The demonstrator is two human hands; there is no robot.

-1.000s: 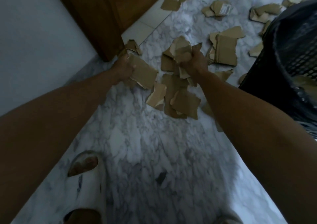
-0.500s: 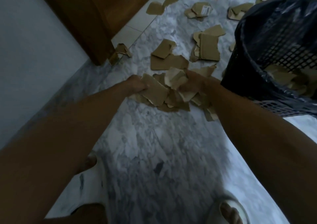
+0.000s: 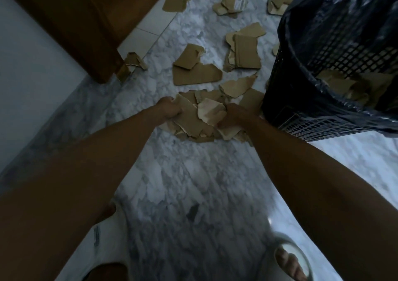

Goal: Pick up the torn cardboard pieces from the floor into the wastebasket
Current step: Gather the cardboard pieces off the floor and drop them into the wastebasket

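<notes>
A heap of torn brown cardboard pieces [image 3: 193, 121] is held between both my hands over the marble floor. My left hand [image 3: 169, 110] grips the heap's left side, and my right hand [image 3: 233, 116] grips its right side. The black mesh wastebasket [image 3: 301, 99], lined with a dark plastic bag, stands just right of my right hand. Several cardboard scraps [image 3: 353, 87] lie inside it. More torn pieces lie on the floor beyond: a flat pair [image 3: 193, 67], a stack [image 3: 245, 52], and others [image 3: 232, 4] farther back.
A brown wooden door and frame [image 3: 86, 22] stand at the upper left, with a small scrap [image 3: 134, 62] at the foot. A pale wall [image 3: 32, 76] runs along the left. My feet in white slippers [image 3: 290, 261] are at the bottom.
Both hands have drawn the gathered cardboard heap nearer to me and towards the wastebasket. The view has shifted, so the wastebasket now shows more fully at the right.
</notes>
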